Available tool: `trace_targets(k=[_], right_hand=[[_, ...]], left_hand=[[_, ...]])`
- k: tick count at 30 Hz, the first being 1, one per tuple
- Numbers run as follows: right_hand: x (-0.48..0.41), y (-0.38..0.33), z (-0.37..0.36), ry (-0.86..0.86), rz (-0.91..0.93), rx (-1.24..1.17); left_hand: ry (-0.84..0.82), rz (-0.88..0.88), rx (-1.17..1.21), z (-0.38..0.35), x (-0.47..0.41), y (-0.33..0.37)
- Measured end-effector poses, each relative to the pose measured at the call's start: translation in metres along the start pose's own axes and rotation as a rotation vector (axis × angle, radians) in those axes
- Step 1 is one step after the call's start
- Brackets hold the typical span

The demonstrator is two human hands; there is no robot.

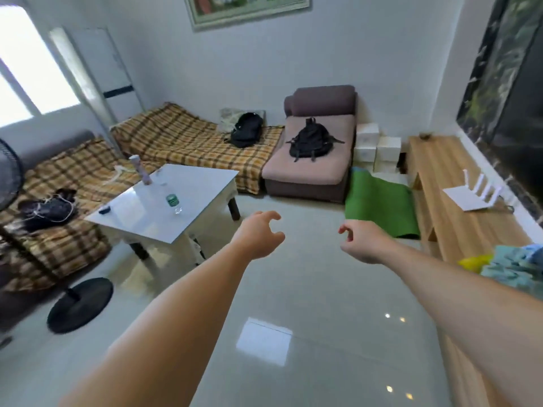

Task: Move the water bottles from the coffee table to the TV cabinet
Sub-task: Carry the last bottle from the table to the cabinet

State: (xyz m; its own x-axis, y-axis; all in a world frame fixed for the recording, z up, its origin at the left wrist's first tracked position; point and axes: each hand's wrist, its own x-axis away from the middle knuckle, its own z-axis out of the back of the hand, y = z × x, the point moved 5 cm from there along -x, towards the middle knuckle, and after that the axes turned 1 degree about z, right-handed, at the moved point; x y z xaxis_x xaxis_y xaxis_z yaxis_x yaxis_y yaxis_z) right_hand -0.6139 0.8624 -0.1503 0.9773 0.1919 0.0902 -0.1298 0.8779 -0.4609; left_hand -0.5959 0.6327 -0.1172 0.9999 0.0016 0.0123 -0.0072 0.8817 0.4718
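A clear water bottle with a green label stands on the white coffee table at the left. A taller patterned bottle stands at the table's far side. The wooden TV cabinet runs along the right wall. My left hand hovers over the floor just right of the table, fingers apart and curled, holding nothing. My right hand hangs in the air beside it, fingers loosely curled, also empty.
A white router sits on the cabinet, with a green mat on the floor beside it. A small dark object lies on the table. Plaid-covered sofas, two black backpacks, white boxes and a fan stand surround the tiled floor.
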Motion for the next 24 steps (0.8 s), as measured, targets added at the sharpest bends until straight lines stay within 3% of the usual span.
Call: trace_targets(k=[6,10,13,24], right_hand=[[-0.014,-0.167,-0.062,-0.104,0.209,0.136],[-0.018,-0.275,-0.097,-0.107,0.347,0.148],[-0.02,-0.338,-0.12,-0.107,0.444,0.171],[-0.081,-0.442,-0.17,-0.143,0.575,0.278]], left_hand=[[0.109,0.136,0.031,0.087,0.057,-0.142],[0.276,0.243,0.082,0.143,0.093,-0.226],[0.311,0.31,0.099,0.17,0.11,-0.27],[0.329,0.42,0.122,0.212,0.111,-0.371]])
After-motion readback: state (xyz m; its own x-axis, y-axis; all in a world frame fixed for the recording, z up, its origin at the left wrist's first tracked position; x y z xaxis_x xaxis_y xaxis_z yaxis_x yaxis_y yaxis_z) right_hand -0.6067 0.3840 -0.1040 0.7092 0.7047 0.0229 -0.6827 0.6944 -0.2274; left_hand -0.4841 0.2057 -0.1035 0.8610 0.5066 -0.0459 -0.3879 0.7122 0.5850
